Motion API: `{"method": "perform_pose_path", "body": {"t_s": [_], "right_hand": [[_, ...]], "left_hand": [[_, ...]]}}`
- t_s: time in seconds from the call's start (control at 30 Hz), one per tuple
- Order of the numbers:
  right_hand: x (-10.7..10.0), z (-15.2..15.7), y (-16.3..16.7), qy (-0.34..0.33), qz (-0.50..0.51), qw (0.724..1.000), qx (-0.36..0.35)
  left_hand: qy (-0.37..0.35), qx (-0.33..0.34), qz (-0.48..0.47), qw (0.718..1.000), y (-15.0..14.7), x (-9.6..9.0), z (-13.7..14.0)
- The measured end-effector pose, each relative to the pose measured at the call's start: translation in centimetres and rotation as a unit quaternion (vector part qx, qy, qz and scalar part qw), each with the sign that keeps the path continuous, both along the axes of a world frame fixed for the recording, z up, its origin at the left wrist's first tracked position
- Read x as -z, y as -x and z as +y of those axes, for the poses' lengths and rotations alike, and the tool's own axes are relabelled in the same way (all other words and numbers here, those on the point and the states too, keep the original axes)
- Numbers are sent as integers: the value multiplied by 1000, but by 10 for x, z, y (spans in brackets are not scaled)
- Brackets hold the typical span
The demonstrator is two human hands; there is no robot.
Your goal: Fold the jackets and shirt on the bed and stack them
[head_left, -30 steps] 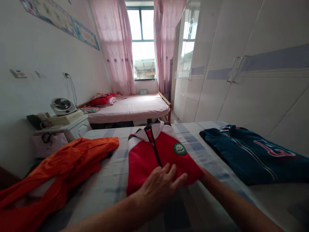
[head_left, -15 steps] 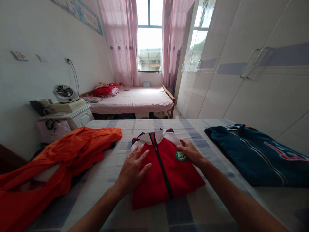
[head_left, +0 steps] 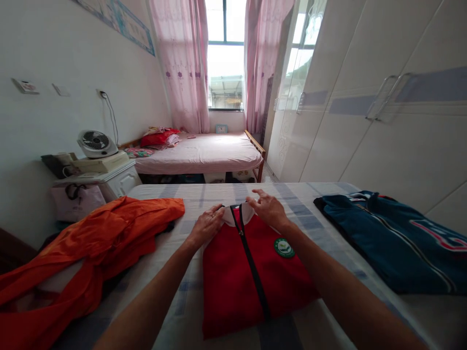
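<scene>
A folded red jacket (head_left: 233,272) lies front up on the bed before me, with a white collar, a dark zip and a round green badge. My left hand (head_left: 208,224) is at the left side of its collar, fingers close together and closed on the cloth. On the collar's other side, my right hand (head_left: 268,209) grips the fabric, its index finger raised off it. Both hands hide the jacket's shoulders.
An orange garment (head_left: 120,233) lies crumpled on the left of the striped bed sheet (head_left: 204,191). To the right is a folded teal jacket (head_left: 379,238). Beyond stand a pink-covered bed (head_left: 219,150), a small fan (head_left: 97,143) on a cabinet, and a white wardrobe (head_left: 401,146).
Both hands have moved from the jacket's chest up to its collar and shoulders. The red jacket has shifted slightly towards me, its lower edge now nearer.
</scene>
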State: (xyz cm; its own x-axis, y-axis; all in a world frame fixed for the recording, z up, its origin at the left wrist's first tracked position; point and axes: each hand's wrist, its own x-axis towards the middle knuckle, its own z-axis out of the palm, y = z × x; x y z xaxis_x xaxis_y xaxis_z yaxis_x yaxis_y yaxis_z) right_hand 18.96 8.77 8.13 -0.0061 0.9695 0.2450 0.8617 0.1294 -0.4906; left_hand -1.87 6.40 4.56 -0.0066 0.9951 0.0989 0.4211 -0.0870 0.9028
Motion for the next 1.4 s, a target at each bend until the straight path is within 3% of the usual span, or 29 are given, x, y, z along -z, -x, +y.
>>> {"method": "perform_pose_path", "body": {"t_s": [0.13, 0.3, 0.47, 0.63, 0.73, 0.8, 0.87, 0.9, 0.93, 1.0, 1.07, 1.23, 1.4], "right_hand": [[15, 20, 18, 103, 29, 994, 39], [30, 24, 1, 115, 197, 973, 28], [33, 25, -14, 157, 356, 921, 4], [35, 27, -7, 167, 438, 883, 15], [36, 21, -8, 170, 466, 868, 4], [37, 15, -14, 177, 493, 851, -29], [38, 10, -22, 183, 508, 839, -74], [38, 9, -26, 182, 490, 848, -90], [37, 10, -28, 173, 439, 876, -95], [35, 15, -29, 139, 263, 952, -67], [31, 24, -23, 99, 103, 990, -21], [21, 54, 5, 88, 24, 994, 57], [21, 79, 10, 146, 70, 985, 61]], "left_hand": [[13, 25, -64, 998, -5, 10, 3], [7, 7, -148, 989, 1, 23, -8], [-22, 7, -161, 987, 1, 35, -13], [-106, -88, -76, 987, -12, 44, -17], [-215, -117, 51, 968, -17, 45, -21], [-284, -53, 168, 942, -23, 44, -27], [-304, 50, 249, 918, -30, 42, -34], [-298, 95, 274, 909, -35, 40, -37], [-290, 127, 295, 902, -38, 39, -41], [-279, 156, 322, 891, -44, 37, -46], [-275, 162, 334, 887, -46, 36, -48], [-276, 157, 352, 881, -44, 38, -47], [-279, 155, 358, 877, -45, 39, -48]]}}
